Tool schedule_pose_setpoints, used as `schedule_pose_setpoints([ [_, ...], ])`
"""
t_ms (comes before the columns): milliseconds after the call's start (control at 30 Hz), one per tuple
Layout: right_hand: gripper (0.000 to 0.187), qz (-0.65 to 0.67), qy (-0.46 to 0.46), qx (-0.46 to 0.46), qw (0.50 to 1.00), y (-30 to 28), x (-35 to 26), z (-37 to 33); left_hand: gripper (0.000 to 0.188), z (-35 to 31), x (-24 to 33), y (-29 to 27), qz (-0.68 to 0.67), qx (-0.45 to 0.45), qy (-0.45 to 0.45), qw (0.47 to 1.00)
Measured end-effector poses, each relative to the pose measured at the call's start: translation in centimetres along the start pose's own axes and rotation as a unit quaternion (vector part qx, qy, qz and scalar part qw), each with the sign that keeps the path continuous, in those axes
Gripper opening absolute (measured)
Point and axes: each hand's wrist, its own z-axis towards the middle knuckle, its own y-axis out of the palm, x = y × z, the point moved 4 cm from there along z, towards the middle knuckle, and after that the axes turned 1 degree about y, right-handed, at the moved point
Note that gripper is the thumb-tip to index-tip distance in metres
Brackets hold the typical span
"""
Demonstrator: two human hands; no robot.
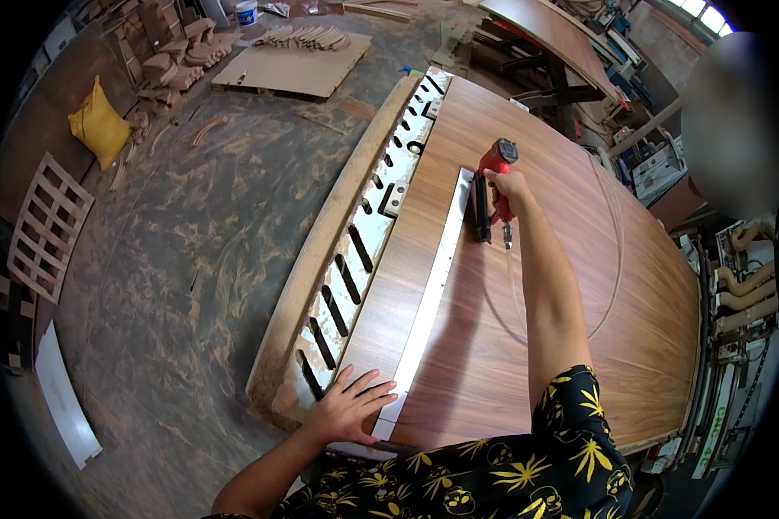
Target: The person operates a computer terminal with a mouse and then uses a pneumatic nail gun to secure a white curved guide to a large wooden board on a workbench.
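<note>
My right hand point(509, 189) is closed around a red and black air nail gun point(497, 159), upright over the far part of a long white strip point(433, 294). Whether its nose touches the strip I cannot tell. A clear air hose point(621, 233) runs from the gun's fitting and loops over the brown wood-grain panel point(632, 337). Near the strip's close end, my left hand point(351, 410) lies flat with fingers spread, its fingertips at the strip's left edge. Small dark marks dot the strip.
Left of the panel runs a scuffed white plate with slanted slots point(346, 303). On the dusty floor stand a yellow sack point(100, 124), a wooden lattice point(50, 227) and a board point(294, 76) bearing curved wood pieces. Another panel table point(563, 43) stands far right; pipes point(749, 298) line the right.
</note>
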Motion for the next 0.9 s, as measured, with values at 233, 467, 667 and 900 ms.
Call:
schedule_pose_setpoints([
  [233, 0.041, 0.031, -0.018, 0.032, 0.999, -0.5, 0.1, -3.0, 0.097, 0.2, 0.0, 0.3, 0.032, -0.060, -0.007, 0.998],
  [467, 0.044, 0.106, -0.078, 0.073, 0.989, -2.4, 2.4, -12.0, 0.102, 0.1, 0.2, 0.6, 0.060, -0.134, -0.022, 0.989],
  [667, 0.031, 0.111, -0.116, 0.100, 0.982, -4.9, 5.3, -24.0, 0.103, -0.4, 0.0, 1.4, 0.070, -0.106, -0.012, 0.992],
  [900, 0.027, 0.188, -0.153, 0.188, 0.952, -9.7, 8.2, -37.9, 0.102, -0.7, 0.4, 1.8, 0.105, -0.075, 0.006, 0.992],
])
